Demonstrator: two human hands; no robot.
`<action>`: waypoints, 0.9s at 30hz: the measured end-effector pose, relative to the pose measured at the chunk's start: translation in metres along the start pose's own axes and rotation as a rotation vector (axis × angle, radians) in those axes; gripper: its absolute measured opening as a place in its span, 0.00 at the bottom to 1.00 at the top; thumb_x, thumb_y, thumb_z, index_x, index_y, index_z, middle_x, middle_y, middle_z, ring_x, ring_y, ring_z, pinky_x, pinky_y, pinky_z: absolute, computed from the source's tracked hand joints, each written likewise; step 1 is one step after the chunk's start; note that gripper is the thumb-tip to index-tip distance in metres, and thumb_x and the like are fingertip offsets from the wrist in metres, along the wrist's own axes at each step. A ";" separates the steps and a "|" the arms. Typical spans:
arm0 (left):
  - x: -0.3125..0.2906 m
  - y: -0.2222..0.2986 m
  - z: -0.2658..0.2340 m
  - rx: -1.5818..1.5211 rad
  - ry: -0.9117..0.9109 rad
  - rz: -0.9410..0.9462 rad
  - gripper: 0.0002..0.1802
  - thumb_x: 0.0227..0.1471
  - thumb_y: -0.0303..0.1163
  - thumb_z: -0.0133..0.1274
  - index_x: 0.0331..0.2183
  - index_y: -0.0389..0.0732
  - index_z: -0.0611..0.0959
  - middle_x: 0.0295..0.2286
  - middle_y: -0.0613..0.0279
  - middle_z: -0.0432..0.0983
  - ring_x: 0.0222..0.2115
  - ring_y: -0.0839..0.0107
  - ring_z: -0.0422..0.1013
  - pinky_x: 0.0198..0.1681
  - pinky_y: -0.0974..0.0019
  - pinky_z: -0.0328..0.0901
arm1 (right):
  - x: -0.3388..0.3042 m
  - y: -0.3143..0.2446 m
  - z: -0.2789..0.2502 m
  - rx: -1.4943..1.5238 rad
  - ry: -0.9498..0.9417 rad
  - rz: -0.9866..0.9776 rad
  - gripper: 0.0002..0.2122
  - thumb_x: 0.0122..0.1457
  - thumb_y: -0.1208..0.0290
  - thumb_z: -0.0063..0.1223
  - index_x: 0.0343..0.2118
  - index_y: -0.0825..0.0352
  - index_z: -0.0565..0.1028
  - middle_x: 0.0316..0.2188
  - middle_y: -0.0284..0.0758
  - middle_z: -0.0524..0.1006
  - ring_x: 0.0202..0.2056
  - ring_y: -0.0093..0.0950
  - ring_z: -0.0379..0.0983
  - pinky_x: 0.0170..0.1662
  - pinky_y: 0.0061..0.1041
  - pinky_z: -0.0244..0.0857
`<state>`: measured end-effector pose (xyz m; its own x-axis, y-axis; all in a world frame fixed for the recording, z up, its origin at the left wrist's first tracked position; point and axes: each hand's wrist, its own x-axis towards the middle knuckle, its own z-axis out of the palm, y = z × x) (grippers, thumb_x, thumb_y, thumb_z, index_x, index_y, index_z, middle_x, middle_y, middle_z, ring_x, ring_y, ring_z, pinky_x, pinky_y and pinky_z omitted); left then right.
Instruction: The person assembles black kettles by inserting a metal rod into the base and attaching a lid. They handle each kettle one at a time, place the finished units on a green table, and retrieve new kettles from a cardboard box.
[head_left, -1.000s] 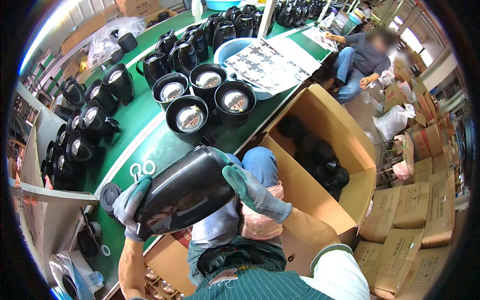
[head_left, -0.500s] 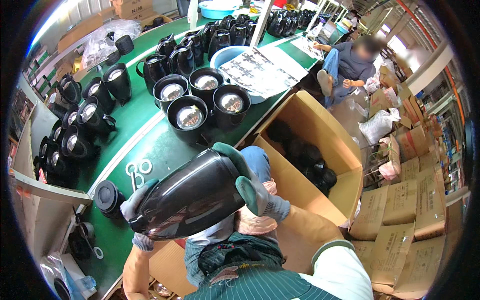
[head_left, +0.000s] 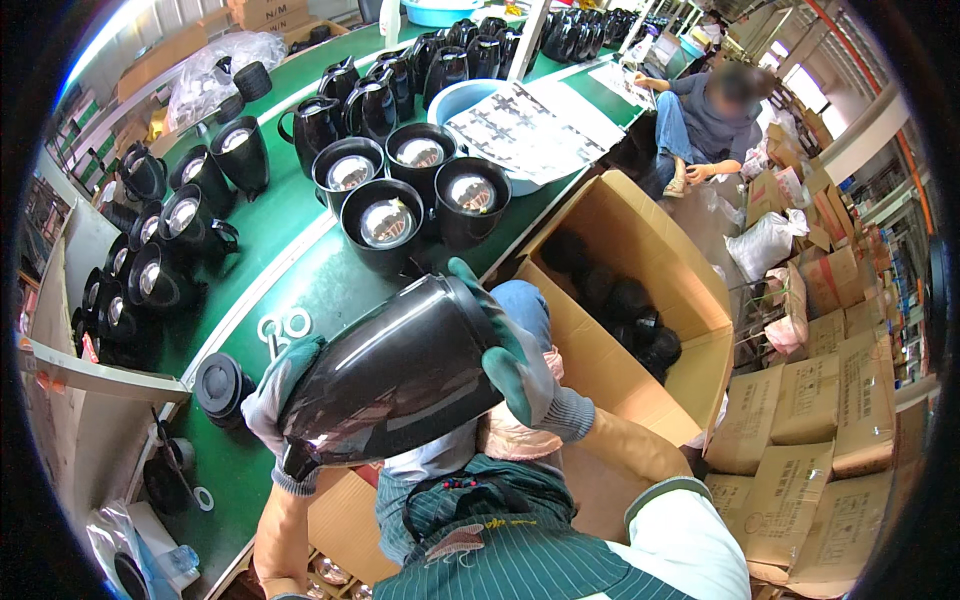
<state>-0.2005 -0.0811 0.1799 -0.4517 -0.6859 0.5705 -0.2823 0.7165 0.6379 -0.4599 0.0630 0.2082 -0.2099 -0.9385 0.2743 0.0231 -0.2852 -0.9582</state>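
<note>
Both my hands wear grey gloves with green palms and hold a glossy black jug body (head_left: 390, 375) tilted on its side above my lap. My left hand (head_left: 280, 395) grips its narrower spouted end at lower left. Wrapped round the wide end at upper right is my right hand (head_left: 515, 355). A round black lid (head_left: 222, 385) lies on the green workbench (head_left: 300, 280) beside my left hand, with white rings (head_left: 285, 325) close by. Just beyond the jug stand several open black jugs (head_left: 385, 222) with shiny silvery insides.
More black jugs (head_left: 190, 220) stand on the bench at left and far back. A blue basin (head_left: 465, 100) carries patterned sheets. At right, an open cardboard box (head_left: 690, 300) holds black parts. A person (head_left: 705, 125) sits beyond it; stacked cartons (head_left: 800, 410) line the right side.
The jug has shifted slightly right and down in the picture, with both hands still around it. The seated person's foot and hand have moved.
</note>
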 end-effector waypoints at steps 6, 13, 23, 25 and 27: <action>-0.041 -0.021 0.021 -0.442 -0.282 -0.421 0.19 0.49 0.29 0.63 0.44 0.34 0.87 0.40 0.50 0.86 0.41 0.61 0.83 0.49 0.62 0.73 | 0.008 -0.022 -0.009 -0.396 -0.223 -0.474 0.52 0.41 0.34 0.71 0.66 0.64 0.68 0.69 0.59 0.52 0.67 0.60 0.56 0.67 0.51 0.53; 0.021 0.015 -0.020 0.267 -0.161 0.363 0.19 0.46 0.31 0.65 0.42 0.35 0.88 0.39 0.50 0.86 0.41 0.58 0.83 0.49 0.63 0.73 | -0.033 0.114 -0.052 0.070 -0.105 -0.035 0.34 0.68 0.75 0.46 0.74 0.70 0.47 0.74 0.46 0.48 0.73 0.37 0.50 0.75 0.30 0.40; -0.023 -0.025 0.002 -0.422 -0.224 -0.553 0.25 0.43 0.36 0.69 0.44 0.34 0.87 0.40 0.51 0.85 0.45 0.59 0.81 0.49 0.60 0.74 | 0.008 0.055 -0.028 -0.335 -0.261 -0.504 0.58 0.52 0.27 0.54 0.74 0.66 0.45 0.74 0.58 0.41 0.73 0.62 0.40 0.72 0.54 0.41; -0.013 -0.003 -0.001 -0.237 -0.162 -0.352 0.22 0.44 0.33 0.67 0.43 0.35 0.87 0.41 0.52 0.85 0.43 0.59 0.81 0.49 0.60 0.75 | 0.012 0.055 -0.011 -0.144 -0.219 -0.362 0.47 0.64 0.38 0.48 0.75 0.67 0.45 0.74 0.55 0.43 0.74 0.50 0.42 0.73 0.45 0.41; 0.015 0.018 -0.009 0.058 -0.092 0.043 0.19 0.46 0.31 0.65 0.42 0.36 0.88 0.41 0.53 0.85 0.41 0.59 0.82 0.48 0.60 0.75 | 0.011 0.051 0.007 0.390 -0.023 0.219 0.35 0.73 0.57 0.41 0.75 0.68 0.43 0.75 0.49 0.43 0.75 0.40 0.41 0.75 0.36 0.36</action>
<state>-0.2047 -0.0793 0.2044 -0.5393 -0.6418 0.5452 -0.3084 0.7530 0.5813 -0.4541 0.0366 0.1627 -0.1377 -0.9877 0.0742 0.4323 -0.1273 -0.8927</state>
